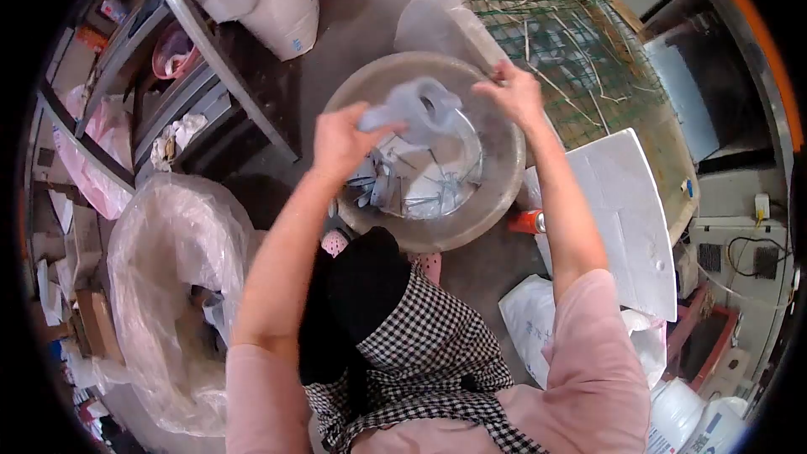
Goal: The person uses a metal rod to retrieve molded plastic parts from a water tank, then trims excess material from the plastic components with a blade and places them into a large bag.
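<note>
My left hand point(340, 141) is closed on a translucent grey plastic piece point(412, 109) with a hole in it, blurred by motion. The piece is held above a large round plastic basin point(498, 202). Over the basin's right rim, my right hand point(514, 97) has its thumb apart from its curled fingers, and nothing shows between them. Inside the basin, a white round inner surface point(420, 170) carries similar grey pieces point(382, 189) and thin sticks or runners. The basin stands in front of my knees.
Beyond the basin on the right is a crate covered with green netting point(580, 59). A white board point(618, 210) leans near my right arm, beside a red can point(527, 221). A plastic-lined container point(181, 210) stands at left, below a metal frame point(223, 59). White sacks point(282, 13) stand behind.
</note>
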A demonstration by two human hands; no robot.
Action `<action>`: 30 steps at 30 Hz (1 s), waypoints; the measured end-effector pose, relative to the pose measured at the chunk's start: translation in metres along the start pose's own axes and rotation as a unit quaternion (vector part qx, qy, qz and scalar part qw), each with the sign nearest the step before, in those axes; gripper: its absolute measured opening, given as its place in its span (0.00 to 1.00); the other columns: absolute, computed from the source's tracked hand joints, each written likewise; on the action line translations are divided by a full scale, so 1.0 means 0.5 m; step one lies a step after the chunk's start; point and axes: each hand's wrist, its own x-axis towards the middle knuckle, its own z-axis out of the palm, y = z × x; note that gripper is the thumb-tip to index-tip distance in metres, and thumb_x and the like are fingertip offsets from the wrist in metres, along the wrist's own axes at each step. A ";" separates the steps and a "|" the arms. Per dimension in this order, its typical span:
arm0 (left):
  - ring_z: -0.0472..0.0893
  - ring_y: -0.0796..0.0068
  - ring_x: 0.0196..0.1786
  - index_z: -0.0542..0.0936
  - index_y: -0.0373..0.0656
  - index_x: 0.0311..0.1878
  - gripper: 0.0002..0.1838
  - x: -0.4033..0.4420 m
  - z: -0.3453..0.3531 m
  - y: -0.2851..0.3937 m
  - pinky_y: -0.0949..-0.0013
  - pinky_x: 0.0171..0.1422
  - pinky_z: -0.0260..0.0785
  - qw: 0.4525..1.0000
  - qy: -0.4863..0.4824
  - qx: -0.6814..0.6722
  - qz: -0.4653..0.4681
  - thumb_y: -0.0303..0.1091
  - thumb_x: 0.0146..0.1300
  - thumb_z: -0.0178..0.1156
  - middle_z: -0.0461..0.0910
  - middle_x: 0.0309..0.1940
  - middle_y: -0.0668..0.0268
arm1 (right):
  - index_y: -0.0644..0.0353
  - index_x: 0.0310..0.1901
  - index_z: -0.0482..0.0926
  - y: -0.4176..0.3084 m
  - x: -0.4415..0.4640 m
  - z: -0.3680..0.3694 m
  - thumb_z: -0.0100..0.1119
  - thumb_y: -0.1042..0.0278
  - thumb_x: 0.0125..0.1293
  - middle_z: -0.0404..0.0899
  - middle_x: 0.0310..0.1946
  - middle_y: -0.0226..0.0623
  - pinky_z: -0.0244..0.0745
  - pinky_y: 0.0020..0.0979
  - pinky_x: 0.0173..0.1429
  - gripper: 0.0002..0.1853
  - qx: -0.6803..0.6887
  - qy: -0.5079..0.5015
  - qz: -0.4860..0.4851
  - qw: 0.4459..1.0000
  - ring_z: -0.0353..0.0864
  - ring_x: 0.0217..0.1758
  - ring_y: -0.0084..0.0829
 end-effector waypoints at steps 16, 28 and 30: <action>0.76 0.71 0.33 0.80 0.32 0.42 0.26 -0.675 -0.598 -0.322 0.67 0.41 0.67 0.722 0.207 0.336 -0.569 0.49 0.53 0.66 0.80 0.29 0.59 | 0.66 0.37 0.79 0.020 -0.092 0.746 0.59 0.45 0.54 0.81 0.25 0.47 0.75 0.37 0.43 0.26 -0.020 -0.299 0.215 0.930 0.83 0.29 0.39; 0.71 0.56 0.57 0.71 0.36 0.55 0.28 -0.283 -0.300 -0.276 0.62 0.62 0.62 0.941 0.005 0.187 -0.280 0.41 0.54 0.65 0.73 0.53 0.52 | 0.62 0.52 0.68 -0.006 -0.128 0.598 0.50 0.70 0.60 0.78 0.37 0.54 0.71 0.46 0.46 0.17 0.155 0.002 0.081 0.985 0.77 0.43 0.56; 0.70 0.52 0.59 0.67 0.34 0.58 0.37 -0.204 -0.211 -0.272 0.61 0.64 0.61 0.950 -0.123 0.148 -0.247 0.47 0.51 0.67 0.70 0.54 0.47 | 0.63 0.50 0.69 -0.011 -0.122 0.550 0.50 0.72 0.59 0.78 0.37 0.55 0.71 0.45 0.45 0.16 0.188 0.011 0.080 0.979 0.77 0.42 0.56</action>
